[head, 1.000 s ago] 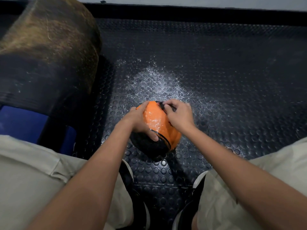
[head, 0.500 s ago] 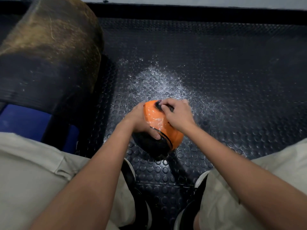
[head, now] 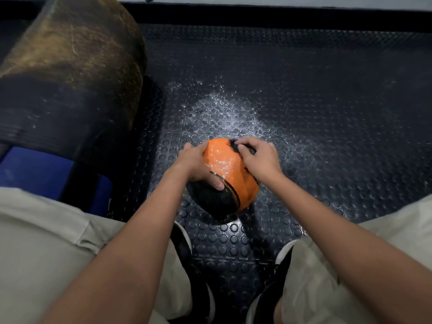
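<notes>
Roll (head: 70, 78), big, dark and scuffed brown, lies far left on the floor, with a blue block (head: 35, 169) tucked under its near end. Neither in play.

Left hand (head: 196, 164) grips the orange-and-black ball (head: 224, 164), thumb wrapped over the seam, fingers round the far side. Ball is held low between the knees, ahead of the shoes; can't tell if it touches the floor. Orange part looks covered in shiny film.

Right hand (head: 259, 160) pinches a small dark piece (head: 236, 146) against the top of the ball, fingers curled on it.

Change over the last second: dark piece has only shifted a little across the crown, the ball has tipped slightly so more black panel faces the person, and the left grip is unchanged. Reads as short rubbing strokes, so the work is likely mid-way, not finishing.

White flecks (head: 224, 113) are scattered on the studded mat (head: 327, 90) beyond the ball.
</notes>
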### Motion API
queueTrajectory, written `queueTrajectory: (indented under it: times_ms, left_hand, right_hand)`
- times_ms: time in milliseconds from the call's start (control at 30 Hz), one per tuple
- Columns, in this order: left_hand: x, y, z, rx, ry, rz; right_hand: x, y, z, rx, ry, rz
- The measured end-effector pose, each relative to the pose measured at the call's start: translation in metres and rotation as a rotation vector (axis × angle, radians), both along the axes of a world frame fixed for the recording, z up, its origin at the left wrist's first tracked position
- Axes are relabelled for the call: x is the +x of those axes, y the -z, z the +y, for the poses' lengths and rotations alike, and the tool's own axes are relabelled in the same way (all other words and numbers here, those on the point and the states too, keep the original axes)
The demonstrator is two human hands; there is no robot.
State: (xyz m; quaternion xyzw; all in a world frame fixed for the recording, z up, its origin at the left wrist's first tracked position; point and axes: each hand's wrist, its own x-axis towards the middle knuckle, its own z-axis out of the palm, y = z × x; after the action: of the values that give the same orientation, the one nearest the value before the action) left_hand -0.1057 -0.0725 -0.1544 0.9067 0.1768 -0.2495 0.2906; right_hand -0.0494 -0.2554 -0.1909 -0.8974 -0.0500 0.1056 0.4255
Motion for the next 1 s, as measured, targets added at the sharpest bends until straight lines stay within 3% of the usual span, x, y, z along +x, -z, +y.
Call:
queueTrajectory:
  times_ms: [200,433,600,700,867,1000]
  left_hand:
    - [0.002,0.000,-0.003,-0.115,-0.101,-0.068]
    - [0.010,-0.004,-0.010,-0.009,-0.023,-0.048]
    - [0.006,-0.001,-0.008,-0.062,-0.069,-0.018]
    - [0.008,-0.002,-0.008,-0.046,-0.038,-0.023]
    - [0.010,-0.003,-0.001,-0.001,-0.005,-0.036]
    - [0.006,0.001,0.003,-0.023,-0.010,-0.064]
  right_hand:
    - [0.006,0.011,-0.012,0.050,0.281,0.146]
    - [-0.002,-0.002,0.003,0.007,0.010,-0.034]
    - [0.003,0.009,-0.023,0.044,0.299,0.130]
    - [0.003,0.008,-0.014,0.036,0.265,0.077]
    - [0.000,-0.006,0.006,-0.002,-0.017,-0.026]
    - [0.005,0.007,-0.011,0.065,0.208,0.066]
